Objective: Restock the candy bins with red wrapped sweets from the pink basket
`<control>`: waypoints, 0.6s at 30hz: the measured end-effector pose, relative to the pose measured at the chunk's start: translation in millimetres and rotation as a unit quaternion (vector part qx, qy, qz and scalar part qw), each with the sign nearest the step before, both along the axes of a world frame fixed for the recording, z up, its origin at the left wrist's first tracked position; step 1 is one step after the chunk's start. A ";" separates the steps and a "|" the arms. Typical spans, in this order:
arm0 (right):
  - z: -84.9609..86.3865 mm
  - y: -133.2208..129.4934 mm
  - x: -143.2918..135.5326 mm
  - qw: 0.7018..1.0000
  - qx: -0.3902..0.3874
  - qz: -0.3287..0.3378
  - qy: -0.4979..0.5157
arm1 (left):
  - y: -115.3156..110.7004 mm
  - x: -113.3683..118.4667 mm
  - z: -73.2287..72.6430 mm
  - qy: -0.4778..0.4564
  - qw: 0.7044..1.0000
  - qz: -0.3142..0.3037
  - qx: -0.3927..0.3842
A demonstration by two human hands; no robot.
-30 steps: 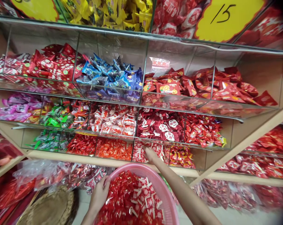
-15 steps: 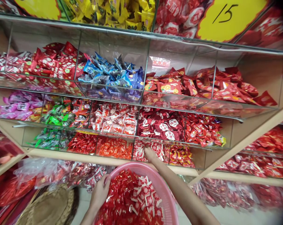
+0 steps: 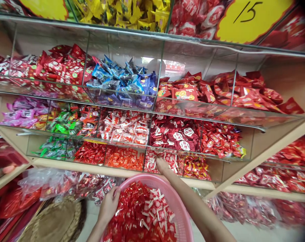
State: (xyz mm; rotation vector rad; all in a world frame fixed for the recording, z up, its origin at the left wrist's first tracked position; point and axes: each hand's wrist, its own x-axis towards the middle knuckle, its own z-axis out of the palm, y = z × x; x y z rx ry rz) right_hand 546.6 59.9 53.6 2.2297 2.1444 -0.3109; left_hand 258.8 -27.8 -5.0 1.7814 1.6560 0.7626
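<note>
A pink plastic basket (image 3: 184, 215) stands at the bottom centre, filled with red-wrapped candies (image 3: 132, 208) and red-and-white candies (image 3: 159, 208). My left hand (image 3: 110, 203) grips the basket's left rim. Beyond the far rim, my right hand (image 3: 162, 165) reaches into the lowest shelf bin of red-and-white wrapped candies (image 3: 151, 161). Its fingers are mostly hidden among the candies and behind the bin's clear front, so their grip does not show.
Clear-fronted shelf bins hold orange candies (image 3: 124, 158), maroon packets (image 3: 177, 134) and blue packets (image 3: 117, 75). Bagged candies (image 3: 54, 183) lie under the wooden shelf edge (image 3: 92, 168). A brown round stool (image 3: 56, 218) is at the lower left.
The whole view has shifted slightly, with the shelves a little further right. Both hands and the basket hold nearly the same places.
</note>
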 end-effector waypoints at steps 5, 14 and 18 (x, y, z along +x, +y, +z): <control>2.3 -2.8 2.6 1.000 0.010 0.008 0.012 | 0.8 0.1 -2.5 -0.003 1.000 0.004 -0.001; 14.6 -6.9 14.2 0.993 0.060 0.022 0.103 | -0.3 0.5 0.9 -0.012 1.000 -0.001 -0.003; 40.0 -15.5 24.3 0.981 0.119 0.023 0.154 | 0.4 0.5 0.7 -0.005 1.000 -0.005 -0.001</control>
